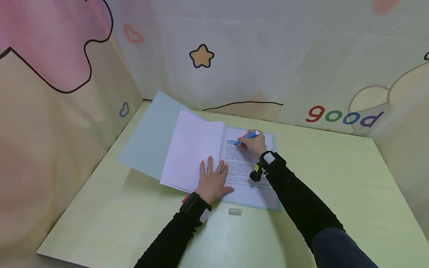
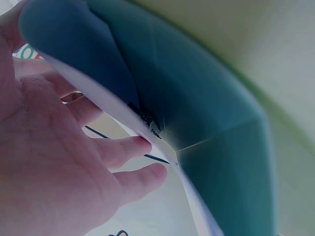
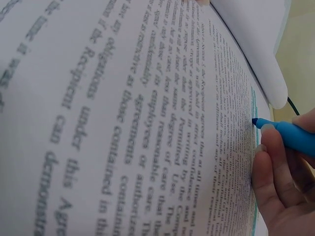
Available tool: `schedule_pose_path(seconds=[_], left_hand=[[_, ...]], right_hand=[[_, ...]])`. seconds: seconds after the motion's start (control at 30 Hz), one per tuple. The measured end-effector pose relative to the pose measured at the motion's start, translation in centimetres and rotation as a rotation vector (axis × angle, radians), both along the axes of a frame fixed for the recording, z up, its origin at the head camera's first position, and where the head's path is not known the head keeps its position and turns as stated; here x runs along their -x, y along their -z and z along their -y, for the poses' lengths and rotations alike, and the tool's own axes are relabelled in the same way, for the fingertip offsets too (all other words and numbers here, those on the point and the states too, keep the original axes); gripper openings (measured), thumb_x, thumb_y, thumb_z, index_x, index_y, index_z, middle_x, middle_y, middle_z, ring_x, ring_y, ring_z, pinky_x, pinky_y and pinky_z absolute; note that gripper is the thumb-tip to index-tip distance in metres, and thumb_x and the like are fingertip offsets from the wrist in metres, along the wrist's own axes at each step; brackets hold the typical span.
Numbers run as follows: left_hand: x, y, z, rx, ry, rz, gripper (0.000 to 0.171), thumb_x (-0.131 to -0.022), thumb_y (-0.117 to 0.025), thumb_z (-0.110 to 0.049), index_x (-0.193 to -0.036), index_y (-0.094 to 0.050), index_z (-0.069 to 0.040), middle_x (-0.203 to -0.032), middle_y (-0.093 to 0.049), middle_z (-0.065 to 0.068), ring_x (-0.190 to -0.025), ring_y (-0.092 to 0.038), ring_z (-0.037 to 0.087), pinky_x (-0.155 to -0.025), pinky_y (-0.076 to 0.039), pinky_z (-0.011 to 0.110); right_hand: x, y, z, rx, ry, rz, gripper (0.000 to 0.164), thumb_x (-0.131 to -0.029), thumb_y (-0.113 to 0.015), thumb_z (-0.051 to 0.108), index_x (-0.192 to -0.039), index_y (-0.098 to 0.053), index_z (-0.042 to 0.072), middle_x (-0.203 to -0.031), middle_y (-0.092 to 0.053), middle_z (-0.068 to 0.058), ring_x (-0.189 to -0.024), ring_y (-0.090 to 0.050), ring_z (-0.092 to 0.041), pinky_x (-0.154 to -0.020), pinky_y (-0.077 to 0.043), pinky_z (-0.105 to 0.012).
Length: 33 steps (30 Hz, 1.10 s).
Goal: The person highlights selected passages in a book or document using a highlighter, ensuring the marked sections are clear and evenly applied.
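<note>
My right hand (image 1: 253, 143) pinches a blue highlighter (image 1: 249, 135), its dark tip down at the upper lines of a printed page (image 1: 248, 175). Blue strokes (image 3: 254, 105) run along the text beside the tip in the right wrist view. With fingers spread, my left hand (image 1: 213, 182) rests on the lower inner part of the turned-over white sheets (image 1: 197, 149). The left wrist view shows that palm (image 2: 54, 162) from below, its fingertips against the paper. A light blue folder (image 1: 147, 137) lies open under the sheets, its left cover tilted up off the table.
A small pale grey block (image 1: 235, 211) lies on the table (image 1: 352, 178) just in front of the folder. Inside the folder's spine a dark metal clip (image 2: 150, 125) shows. A printed curtain (image 1: 251, 67) hangs behind the table and along both sides.
</note>
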State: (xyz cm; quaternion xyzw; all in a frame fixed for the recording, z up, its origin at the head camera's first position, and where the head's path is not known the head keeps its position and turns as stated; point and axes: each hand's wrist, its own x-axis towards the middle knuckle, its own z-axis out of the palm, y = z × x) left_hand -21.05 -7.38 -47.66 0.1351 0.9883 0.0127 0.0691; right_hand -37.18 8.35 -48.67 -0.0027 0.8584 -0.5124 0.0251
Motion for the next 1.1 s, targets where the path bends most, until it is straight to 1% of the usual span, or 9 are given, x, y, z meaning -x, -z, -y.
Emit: schedule_pose_path(seconds=[0.17,0.3,0.37,0.6,0.87,1.1], left_hand=[[-0.06,-0.06,0.03,-0.007,0.003,-0.006,0.083,-0.081,-0.053,-0.062,-0.144,-0.034,-0.012,-0.153,-0.031,0.007,-0.137,-0.010,0.043,-0.110,-0.015,0.061],[-0.07,-0.09,0.08,-0.021,0.004,-0.012,0.082,-0.080,-0.054,-0.061,-0.143,-0.035,-0.012,-0.152,-0.032,0.008,-0.137,-0.011,0.043,-0.110,-0.015,0.062],[-0.07,-0.13,0.13,-0.026,0.004,-0.009,0.082,-0.081,-0.054,-0.060,-0.143,-0.035,-0.011,-0.153,-0.032,0.008,-0.137,-0.011,0.043,-0.110,-0.015,0.062],[-0.01,-0.13,0.06,-0.032,-0.001,-0.004,0.083,-0.081,-0.054,-0.061,-0.144,-0.033,-0.011,-0.153,-0.030,0.008,-0.137,-0.009,0.043,-0.110,-0.013,0.062],[0.03,0.04,0.00,-0.032,-0.002,0.005,0.084,-0.080,-0.054,-0.061,-0.144,-0.033,-0.012,-0.153,-0.029,0.008,-0.138,-0.008,0.043,-0.111,-0.013,0.062],[-0.08,-0.09,0.00,-0.036,-0.001,0.003,0.083,-0.081,-0.054,-0.060,-0.144,-0.033,-0.011,-0.153,-0.030,0.008,-0.138,-0.009,0.043,-0.110,-0.014,0.062]], right_hand=[[-0.14,-0.25,0.01,-0.005,0.003,0.007,0.021,-0.079,-0.070,0.017,-0.073,-0.057,0.001,-0.088,-0.073,-0.025,-0.068,-0.070,-0.023,-0.061,-0.057,-0.026],[-0.13,-0.32,-0.12,0.007,0.002,0.013,0.021,-0.079,-0.070,0.017,-0.073,-0.057,0.002,-0.087,-0.073,-0.024,-0.068,-0.070,-0.023,-0.062,-0.058,-0.027],[-0.05,-0.24,-0.22,0.012,0.008,0.011,0.021,-0.079,-0.070,0.017,-0.072,-0.058,0.002,-0.085,-0.074,-0.022,-0.068,-0.070,-0.023,-0.062,-0.058,-0.027],[-0.04,-0.31,-0.53,0.026,0.005,-0.003,0.020,-0.078,-0.071,0.016,-0.071,-0.058,0.002,-0.084,-0.074,-0.022,-0.067,-0.069,-0.024,-0.063,-0.058,-0.029],[0.05,0.00,-0.73,0.023,-0.001,-0.007,0.021,-0.078,-0.071,0.017,-0.071,-0.058,0.002,-0.082,-0.074,-0.022,-0.064,-0.069,-0.021,-0.061,-0.058,-0.028],[0.19,0.10,-0.84,0.017,0.009,0.001,0.020,-0.078,-0.071,0.016,-0.070,-0.058,0.003,-0.082,-0.074,-0.022,-0.065,-0.069,-0.022,-0.060,-0.058,-0.027]])
